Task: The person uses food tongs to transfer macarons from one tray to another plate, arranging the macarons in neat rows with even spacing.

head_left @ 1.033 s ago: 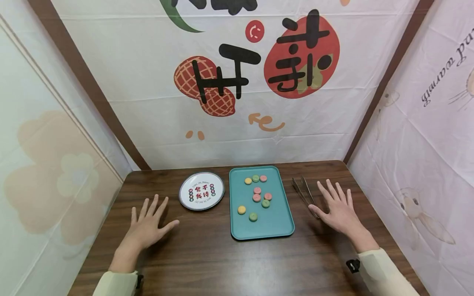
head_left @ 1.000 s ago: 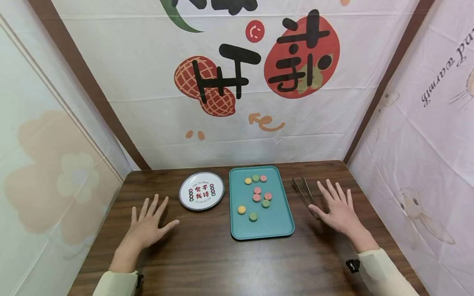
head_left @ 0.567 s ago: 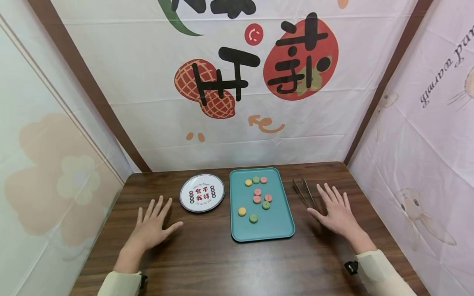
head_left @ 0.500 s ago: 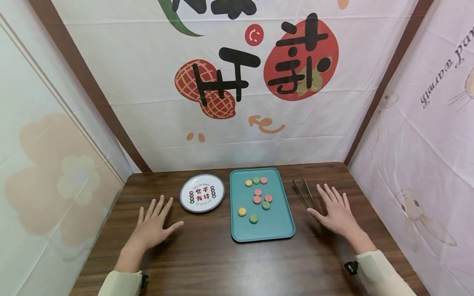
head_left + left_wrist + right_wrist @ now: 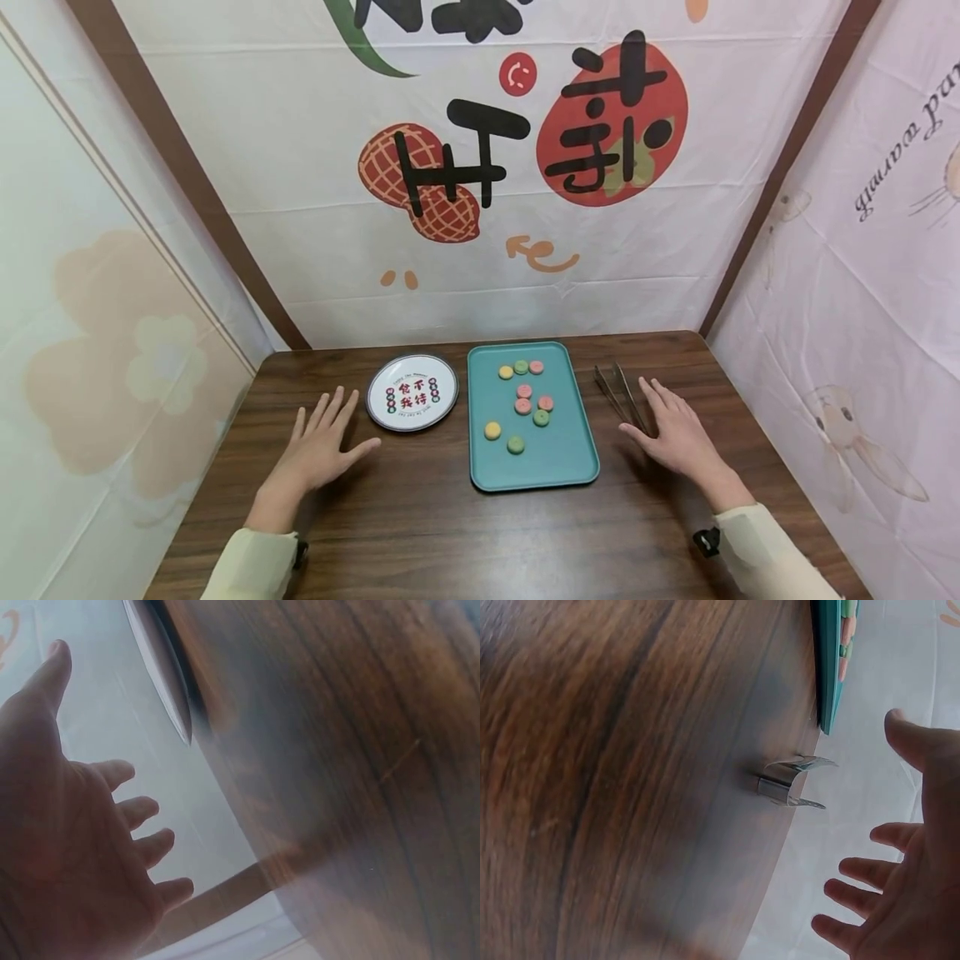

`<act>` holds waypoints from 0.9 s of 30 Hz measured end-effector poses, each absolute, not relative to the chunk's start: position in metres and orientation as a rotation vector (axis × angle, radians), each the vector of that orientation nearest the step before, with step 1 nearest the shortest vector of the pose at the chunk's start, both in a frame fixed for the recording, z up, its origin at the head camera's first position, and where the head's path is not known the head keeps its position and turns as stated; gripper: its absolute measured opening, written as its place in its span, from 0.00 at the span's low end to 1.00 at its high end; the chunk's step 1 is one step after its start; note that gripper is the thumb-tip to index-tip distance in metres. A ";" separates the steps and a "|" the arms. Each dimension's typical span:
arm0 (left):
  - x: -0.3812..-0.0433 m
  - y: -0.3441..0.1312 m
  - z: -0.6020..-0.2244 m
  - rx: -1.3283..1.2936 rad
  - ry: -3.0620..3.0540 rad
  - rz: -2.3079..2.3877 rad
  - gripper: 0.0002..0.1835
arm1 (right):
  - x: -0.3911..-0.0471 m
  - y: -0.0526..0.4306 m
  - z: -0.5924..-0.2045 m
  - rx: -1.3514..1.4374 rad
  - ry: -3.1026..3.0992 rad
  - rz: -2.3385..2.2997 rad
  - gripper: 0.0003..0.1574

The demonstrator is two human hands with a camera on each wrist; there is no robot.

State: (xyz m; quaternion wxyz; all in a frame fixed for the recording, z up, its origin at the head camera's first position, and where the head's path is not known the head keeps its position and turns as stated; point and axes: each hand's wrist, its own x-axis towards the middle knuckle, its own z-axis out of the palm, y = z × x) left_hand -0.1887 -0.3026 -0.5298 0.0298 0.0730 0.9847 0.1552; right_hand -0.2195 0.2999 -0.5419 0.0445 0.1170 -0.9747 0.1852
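My left hand (image 5: pixel 318 452) hovers over the table's left side with fingers spread, holding nothing. Just beyond it lies a white plate (image 5: pixel 412 393) with red printed characters; in the left wrist view the plate's edge (image 5: pixel 161 671) shows above the fingers. My right hand (image 5: pixel 678 433), fingers extended and nothing in it, is beside the metal tongs (image 5: pixel 617 392). The thumb overlaps the tongs' near end in the head view. In the right wrist view the tongs (image 5: pixel 780 784) lie on the wood, apart from the fingers. Between the hands sits a teal tray (image 5: pixel 555 458) bearing several pink, green and yellow macarons (image 5: pixel 522 406).
The brown wooden table (image 5: pixel 450 542) runs up to a white printed cloth (image 5: pixel 322 275) at the back. More cloth walls stand at the left (image 5: pixel 112 400) and at the right (image 5: pixel 847 333).
My left hand has moved a little right and toward the plate. The right hand has shifted slightly left, its fingers closer together. The head view has tilted slightly; plate, tray and tongs stay put.
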 end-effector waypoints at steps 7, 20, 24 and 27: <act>-0.198 -0.303 -0.533 0.251 3.049 0.475 0.57 | -0.222 0.299 -0.546 0.350 -3.004 0.569 0.59; -0.210 -0.300 -0.539 0.283 3.014 0.481 0.59 | -0.223 0.291 -0.550 0.278 -3.048 0.590 0.52; -0.216 -0.300 -0.538 0.296 3.020 0.481 0.59 | -0.225 0.289 -0.549 0.248 -3.069 0.648 0.49; -0.221 -0.299 -0.539 0.303 3.010 0.473 0.60 | -0.226 0.288 -0.549 0.231 -3.080 0.669 0.47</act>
